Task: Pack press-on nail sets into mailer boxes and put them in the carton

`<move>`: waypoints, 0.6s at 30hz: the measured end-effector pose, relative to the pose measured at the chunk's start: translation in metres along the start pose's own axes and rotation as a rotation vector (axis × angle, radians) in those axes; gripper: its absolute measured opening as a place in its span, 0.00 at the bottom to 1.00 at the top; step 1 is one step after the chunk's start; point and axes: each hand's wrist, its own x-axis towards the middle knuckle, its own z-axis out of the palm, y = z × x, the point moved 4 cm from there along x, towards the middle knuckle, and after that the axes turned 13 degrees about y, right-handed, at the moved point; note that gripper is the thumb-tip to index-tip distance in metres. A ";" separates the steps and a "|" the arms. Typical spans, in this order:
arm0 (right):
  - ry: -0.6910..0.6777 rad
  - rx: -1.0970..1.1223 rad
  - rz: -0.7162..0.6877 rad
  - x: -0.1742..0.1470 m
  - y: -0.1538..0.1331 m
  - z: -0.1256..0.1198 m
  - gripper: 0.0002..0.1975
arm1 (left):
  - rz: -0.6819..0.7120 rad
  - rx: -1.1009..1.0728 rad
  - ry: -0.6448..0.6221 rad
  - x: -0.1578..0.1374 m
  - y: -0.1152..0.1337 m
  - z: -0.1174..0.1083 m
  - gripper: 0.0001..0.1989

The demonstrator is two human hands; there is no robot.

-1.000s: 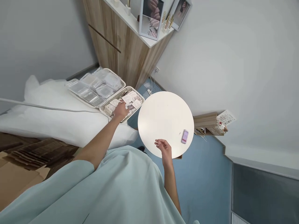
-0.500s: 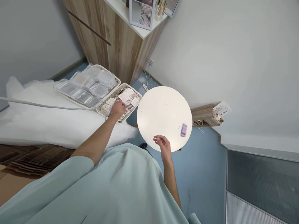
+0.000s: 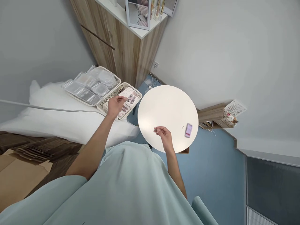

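Observation:
My left hand (image 3: 115, 106) is over the white basket (image 3: 139, 99) on the left, its thumb and fingers drawn together. Anything pinched there is too small or hidden to make out. Beside its fingertips lie cards with rows of press-on nails (image 3: 132, 98), pinkish and dark. Over the near part of the round white table (image 3: 164, 106) hovers my right hand (image 3: 164, 135). Its fingers are stretched out and slightly bent, with nothing visible in them. To its right, a small purple item (image 3: 188, 130), blurred out, rests on the tabletop.
A second basket holds clear plastic boxes (image 3: 99, 89). White wrapping (image 3: 70, 122) and flattened cardboard (image 3: 25, 175) lie at the left. A wooden cabinet (image 3: 126, 53) stands behind, with a framed picture (image 3: 138, 15) on top. A low shelf (image 3: 213, 114) is against the wall.
My left hand has lifted slightly from among the cards, and more nail rows show where white card backs lay. My right hand keeps its pose. The view has shifted a little.

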 end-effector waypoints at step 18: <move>0.091 0.048 -0.101 0.032 -0.012 -0.087 0.16 | 0.141 -0.208 -0.569 -0.193 0.125 0.091 0.23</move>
